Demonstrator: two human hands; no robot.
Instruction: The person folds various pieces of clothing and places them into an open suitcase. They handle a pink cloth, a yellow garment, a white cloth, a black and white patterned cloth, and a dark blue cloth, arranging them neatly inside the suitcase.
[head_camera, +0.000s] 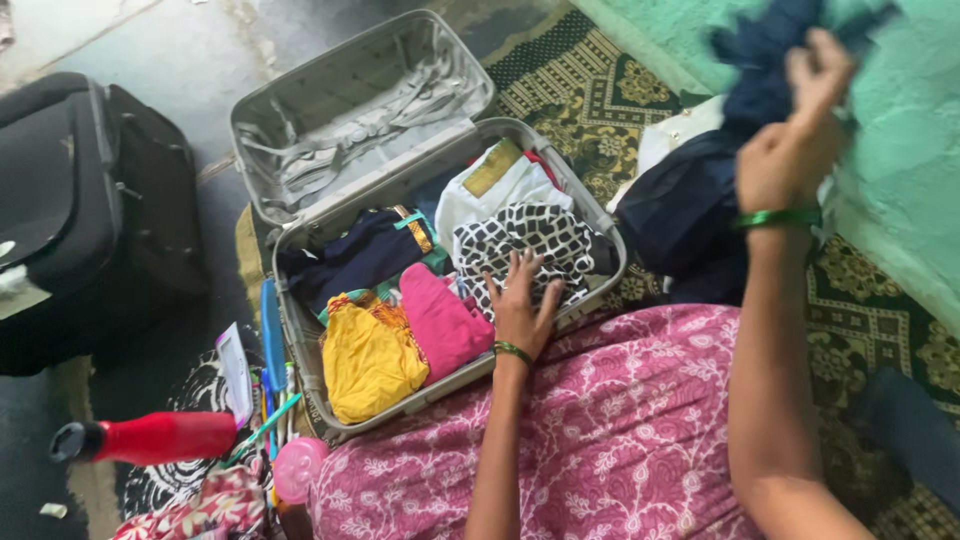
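Pink floral lap lies nearest. Left hand rests splayed on the black-and-white garment in the open suitcase; right hand, far right, grips navy cloth

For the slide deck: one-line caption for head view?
Left hand presses black-and-white patterned cloth in open grey suitcase; right hand lifts navy garment.

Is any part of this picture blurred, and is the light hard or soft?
Head view: the right hand and the dark blue cloth it holds are smeared by motion blur; the left hand, flat on the black-and-white patterned cloth in the open suitcase, looks fairly sharp; the light is soft and even, with no hard shadows and no strong glare.
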